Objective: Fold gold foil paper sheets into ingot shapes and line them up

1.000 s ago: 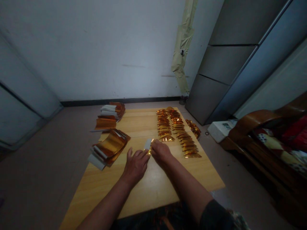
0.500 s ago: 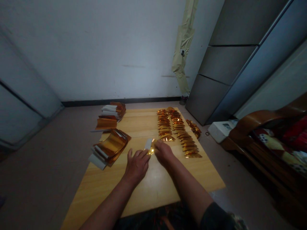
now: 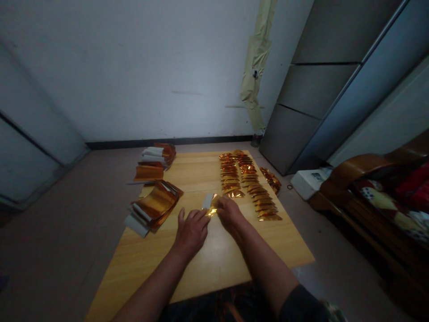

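A small sheet of gold foil paper (image 3: 213, 206), partly folded with a pale side showing, lies on the wooden table between my hands. My left hand (image 3: 192, 229) rests palm down, its fingertips pressing the sheet's near left edge and its thumb held apart. On the other side, my right hand (image 3: 230, 213) is closed on the sheet's right edge; the fingertips are partly hidden. Just beyond the right hand, folded gold foil pieces (image 3: 229, 176) stand packed in a row. A longer row of folded pieces (image 3: 259, 192) runs beside it.
Loose stacks of foil paper (image 3: 157, 201) sit at the table's left edge, with more sheets (image 3: 149, 172) behind. More folded foil (image 3: 271, 180) lies past the right edge of the table (image 3: 214, 273). A grey refrigerator (image 3: 301, 89), a white box (image 3: 306, 183) and a wooden seat (image 3: 351, 197) stand right.
My right hand has shifted very slightly along the foil paper's right side. The left hand stays in place, and the rows and stacks are unchanged.
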`<state>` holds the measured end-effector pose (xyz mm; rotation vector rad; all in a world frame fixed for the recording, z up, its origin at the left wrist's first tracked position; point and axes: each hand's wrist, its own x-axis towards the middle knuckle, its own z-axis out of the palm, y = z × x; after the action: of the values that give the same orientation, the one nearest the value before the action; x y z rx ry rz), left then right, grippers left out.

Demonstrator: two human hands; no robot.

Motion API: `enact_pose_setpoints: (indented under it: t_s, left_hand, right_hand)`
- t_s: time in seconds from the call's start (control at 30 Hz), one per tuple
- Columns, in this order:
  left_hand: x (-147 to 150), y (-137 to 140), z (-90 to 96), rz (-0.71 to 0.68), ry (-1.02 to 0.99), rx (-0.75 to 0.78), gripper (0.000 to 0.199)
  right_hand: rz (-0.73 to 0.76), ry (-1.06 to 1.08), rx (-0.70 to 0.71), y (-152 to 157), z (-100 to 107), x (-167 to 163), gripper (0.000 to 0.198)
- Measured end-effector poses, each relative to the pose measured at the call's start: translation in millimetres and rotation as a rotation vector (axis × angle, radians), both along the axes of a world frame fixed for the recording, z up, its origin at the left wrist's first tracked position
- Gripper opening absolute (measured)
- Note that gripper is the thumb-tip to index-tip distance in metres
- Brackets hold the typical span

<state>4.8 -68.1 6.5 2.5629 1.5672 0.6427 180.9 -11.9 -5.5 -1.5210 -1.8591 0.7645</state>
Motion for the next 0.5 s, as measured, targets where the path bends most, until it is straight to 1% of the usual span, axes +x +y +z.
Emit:
enact_pose_setpoints:
  t_s: [0.1, 0.2, 0.3, 0.37, 0.43, 0.5]
  left_hand:
    - [0, 0, -1.2, 0.002, -0.007, 0.005, 0.025]
    - [0, 0, -1.3, 0.001, -0.015, 0.001, 0.026]
    - [0, 0, -1.4, 0.002, -0.020, -0.002, 0.026]
    - [0, 1, -2.3, -0.001, -0.018, 0.002, 0.027]
    - [-1, 1, -3.6, -0.004, -0.015, 0.011, 0.028]
    - [-1, 1, -4.8, -0.004, -0.013, 0.014, 0.029]
  right_hand:
    - [0.001, 0.019, -0.001, 0, 0, 2, 0.022]
    - [0.008, -0.014, -0.003, 0, 4, 2, 0.023]
    - [0.013, -0.084, -0.019, -2, 10, 1, 0.022]
    - [0.012, -0.155, -0.028, -4, 13, -2, 0.016]
    - [-0.001, -0.228, -0.023, -5, 15, -5, 0.011]
    - [-0.011, -0.273, -0.018, -6, 15, -7, 0.012]
